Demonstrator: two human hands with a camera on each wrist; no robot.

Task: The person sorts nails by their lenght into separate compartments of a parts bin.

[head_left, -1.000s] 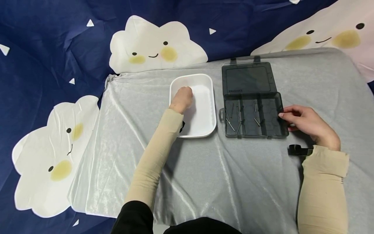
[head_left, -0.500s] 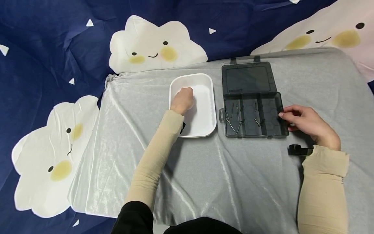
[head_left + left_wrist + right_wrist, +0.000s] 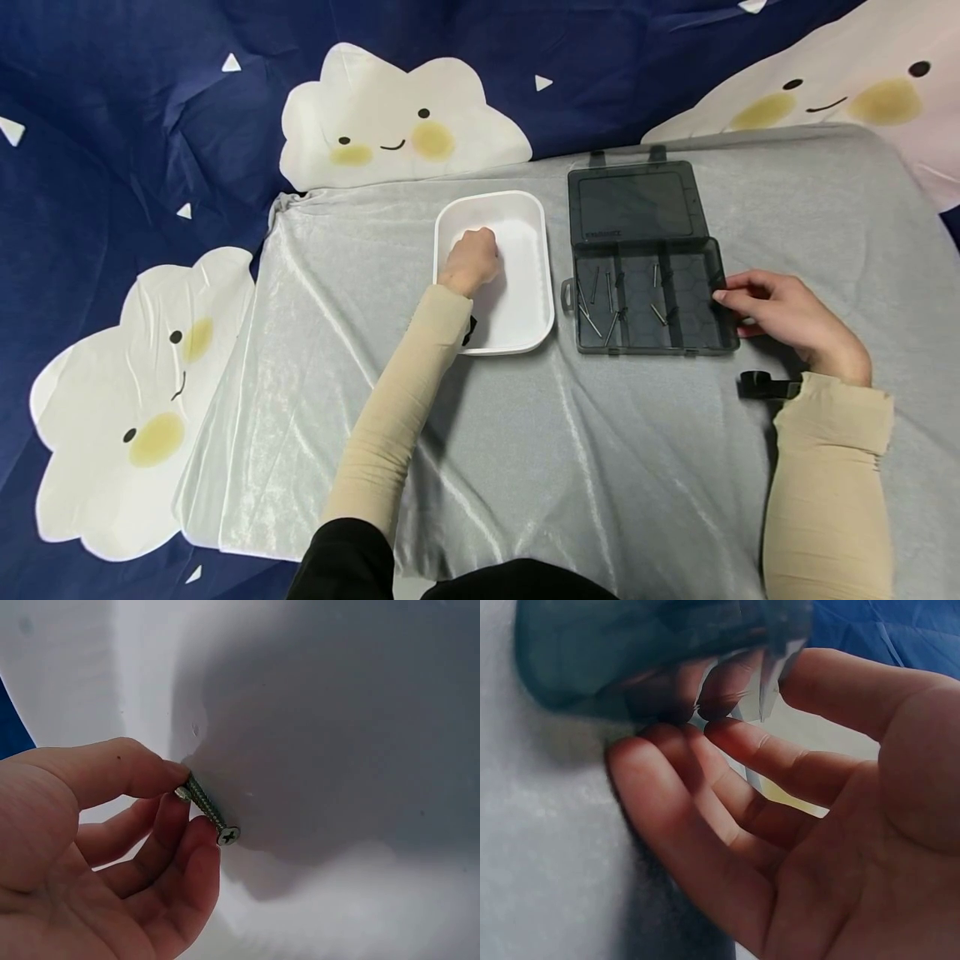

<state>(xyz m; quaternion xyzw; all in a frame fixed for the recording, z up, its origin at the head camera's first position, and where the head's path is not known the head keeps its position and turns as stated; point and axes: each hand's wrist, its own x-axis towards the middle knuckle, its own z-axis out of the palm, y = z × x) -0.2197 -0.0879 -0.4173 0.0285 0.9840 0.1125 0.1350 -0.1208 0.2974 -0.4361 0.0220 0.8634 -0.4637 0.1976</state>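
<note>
My left hand point(image 3: 471, 260) reaches down into a white plastic tray point(image 3: 517, 321). In the left wrist view its thumb and fingers pinch a metal screw point(image 3: 207, 804) with a cross-slotted flat head; the end of another metal piece point(image 3: 182, 794) shows beside it at the fingertips. My right hand point(image 3: 798, 317) grips the right wall of a dark see-through compartment box point(image 3: 697, 292), thumb at the rim and fingers against the outside and underneath. The box's lid point(image 3: 633, 200) is folded back. Several long screws point(image 3: 610, 292) lie in the left compartment, and two shorter ones point(image 3: 659, 314) in the middle.
A grey velvety cloth point(image 3: 517, 450) covers the table beneath tray and box. The tray stands just left of the box, with a narrow strip of cloth between. Behind the table hangs a dark blue curtain point(image 3: 600, 50) with printed clouds.
My left hand has shifted very slightly toward me inside the tray. The right hand, the box and the screws in it stay as they were.
</note>
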